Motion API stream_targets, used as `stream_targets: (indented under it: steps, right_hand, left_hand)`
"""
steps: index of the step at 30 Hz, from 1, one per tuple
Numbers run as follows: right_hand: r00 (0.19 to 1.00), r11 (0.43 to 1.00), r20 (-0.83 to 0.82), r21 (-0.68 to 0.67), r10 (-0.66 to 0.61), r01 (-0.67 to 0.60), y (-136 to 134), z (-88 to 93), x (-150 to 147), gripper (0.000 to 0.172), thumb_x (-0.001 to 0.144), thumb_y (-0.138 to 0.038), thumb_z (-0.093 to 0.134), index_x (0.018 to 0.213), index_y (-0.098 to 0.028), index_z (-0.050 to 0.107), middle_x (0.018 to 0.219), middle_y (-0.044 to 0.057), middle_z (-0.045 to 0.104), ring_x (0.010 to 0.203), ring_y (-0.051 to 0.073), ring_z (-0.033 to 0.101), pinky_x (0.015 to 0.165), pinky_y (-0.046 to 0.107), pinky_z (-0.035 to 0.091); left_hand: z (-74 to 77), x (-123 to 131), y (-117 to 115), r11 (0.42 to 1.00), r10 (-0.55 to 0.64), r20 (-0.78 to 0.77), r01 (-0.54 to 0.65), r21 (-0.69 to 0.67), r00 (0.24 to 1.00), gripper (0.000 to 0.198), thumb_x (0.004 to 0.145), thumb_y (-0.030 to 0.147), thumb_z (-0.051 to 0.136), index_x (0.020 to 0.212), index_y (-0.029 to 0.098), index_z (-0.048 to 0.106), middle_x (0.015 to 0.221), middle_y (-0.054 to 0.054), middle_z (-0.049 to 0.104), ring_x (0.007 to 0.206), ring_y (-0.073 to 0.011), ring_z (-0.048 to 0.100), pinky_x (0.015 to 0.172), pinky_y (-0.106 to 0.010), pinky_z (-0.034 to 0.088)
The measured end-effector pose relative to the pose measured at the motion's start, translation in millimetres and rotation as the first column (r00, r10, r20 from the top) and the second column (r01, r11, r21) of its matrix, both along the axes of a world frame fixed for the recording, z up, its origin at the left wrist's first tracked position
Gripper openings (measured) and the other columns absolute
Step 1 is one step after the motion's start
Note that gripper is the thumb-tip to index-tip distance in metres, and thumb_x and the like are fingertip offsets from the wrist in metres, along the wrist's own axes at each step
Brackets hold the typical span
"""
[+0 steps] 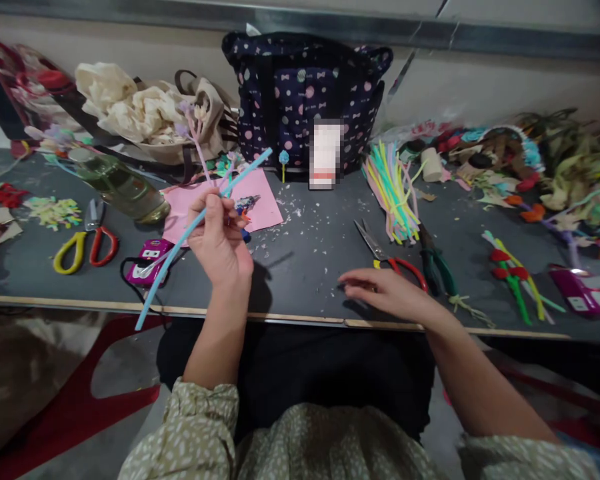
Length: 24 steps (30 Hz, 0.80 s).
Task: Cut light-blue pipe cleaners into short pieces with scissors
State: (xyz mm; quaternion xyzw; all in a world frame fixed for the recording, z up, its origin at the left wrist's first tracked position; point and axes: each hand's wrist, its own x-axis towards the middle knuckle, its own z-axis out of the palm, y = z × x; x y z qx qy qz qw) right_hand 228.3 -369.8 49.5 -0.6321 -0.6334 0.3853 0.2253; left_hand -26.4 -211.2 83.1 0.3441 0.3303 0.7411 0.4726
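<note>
A long light-blue pipe cleaner [175,247] runs slantwise through the fingers of my left hand [217,233], raised above the table. Behind that hand lies a pink sheet [267,197] with small dark and orange bits on it. My right hand [380,293] rests low by the table's front edge, holding nothing, its fingers loosely stretched out. Just beyond it lie red-and-yellow-handled scissors [375,243], their handles partly hidden by the hand. Green-handled pliers [437,263] lie to their right, below a bundle of pastel pipe cleaners [393,193].
A dark patterned bag [305,93] stands at the back. Leftward are a bottle [125,187], more scissors [93,233] and a purple box-shaped device [153,263]. Rightward lie red-tipped stems [513,277], another purple device [585,290] and piled craft scraps [540,173].
</note>
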Motion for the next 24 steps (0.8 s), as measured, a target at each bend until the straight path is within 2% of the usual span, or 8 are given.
stream_targets:
  steps: [2,5,7,9,12,18,21,24]
  right_hand:
    - [0.941,0.953,-0.314,-0.225,0.129,-0.205,18.5,-2.7,-13.7,0.031,0.079,-0.045,0.075,0.096,-0.02,0.078,0.077,0.003,0.075,0.067,0.018,0.07,0.06,0.028,0.054]
    - [0.873,0.855,-0.485,-0.428,0.058,-0.294,57.2,-15.6,-24.4,0.039,0.075,-0.046,0.078,0.098,-0.015,0.073,0.078,0.005,0.074,0.07,0.018,0.071,0.057,0.025,0.053]
    - [0.867,0.912,-0.497,-0.372,-0.04,-0.171,86.9,-25.4,-26.4,0.035,0.075,-0.041,0.079,0.098,-0.016,0.072,0.083,0.006,0.073,0.075,0.017,0.071,0.063,0.026,0.055]
    - [0.846,0.982,-0.525,-0.19,-0.093,-0.01,114.5,-32.2,-29.9,0.028,0.074,-0.032,0.079,0.097,-0.019,0.072,0.089,0.005,0.073,0.082,0.016,0.069,0.074,0.028,0.056]
    - [0.757,0.988,-0.641,-0.013,-0.127,0.155,141.1,-33.5,-49.0,0.023,0.072,-0.025,0.077,0.095,-0.023,0.073,0.101,0.004,0.073,0.098,0.018,0.066,0.09,0.033,0.054]
    - [0.42,0.987,-0.898,-0.157,-0.129,-0.032,132.0,-33.2,-135.9,0.025,0.068,-0.011,0.072,0.092,-0.022,0.072,0.108,0.005,0.073,0.11,0.021,0.066,0.098,0.038,0.053]
    - [0.395,0.956,-0.896,-0.271,-0.205,-0.117,126.2,-46.5,-169.2,0.027,0.064,-0.002,0.065,0.085,-0.018,0.071,0.098,0.006,0.074,0.103,0.019,0.068,0.098,0.038,0.053]
    - [0.428,0.951,-0.862,-0.308,-0.271,-0.018,135.8,-59.9,-170.3,0.03,0.059,0.002,0.06,0.079,-0.018,0.069,0.09,0.004,0.073,0.099,0.018,0.068,0.1,0.038,0.051]
  left_hand:
    - [8.2,-10.6,0.8,1.0,-0.019,0.056,0.018,0.007,0.998,0.026,0.08,0.044,0.078,0.091,0.023,0.068,0.075,0.002,0.064,0.059,-0.006,0.054,0.049,-0.017,0.043]
    - [18.8,-20.2,-0.6,0.999,-0.048,0.202,0.046,0.015,0.978,0.018,0.08,0.033,0.08,0.086,0.021,0.067,0.072,0.004,0.061,0.056,-0.0042,0.052,0.047,-0.015,0.041]
    - [23.9,-24.6,-1.7,0.999,-0.04,0.273,0.041,0.0,0.961,0.01,0.083,0.026,0.076,0.082,0.021,0.068,0.071,0.004,0.061,0.055,-0.004,0.051,0.047,-0.014,0.041]
    - [26.2,-28.9,-2.0,0.999,-0.029,0.281,0.034,-0.014,0.959,0.006,0.087,0.024,0.072,0.081,0.023,0.068,0.072,0.003,0.062,0.056,-0.0045,0.052,0.047,-0.014,0.042]
    - [25.1,-36.0,-1.0,0.999,-0.039,0.246,0.044,-0.015,0.968,0.006,0.088,0.027,0.072,0.082,0.028,0.069,0.075,0.003,0.064,0.061,-0.0055,0.056,0.05,-0.015,0.044]
    - [22.6,-45.1,-0.4,0.995,-0.078,0.166,0.088,-0.056,0.983,0.009,0.087,0.036,0.072,0.084,0.029,0.069,0.08,0.001,0.066,0.069,-0.0082,0.062,0.052,-0.016,0.046]
    - [22.9,-46.1,-1.2,0.993,-0.096,0.21,0.109,-0.047,0.973,0.007,0.087,0.033,0.073,0.084,0.028,0.069,0.078,0.002,0.065,0.067,-0.0072,0.062,0.052,-0.015,0.046]
    - [23.1,-49.0,-2.5,0.99,-0.127,0.227,0.137,-0.026,0.966,0.006,0.086,0.032,0.075,0.084,0.028,0.07,0.078,0.002,0.065,0.066,-0.0065,0.062,0.052,-0.015,0.047]
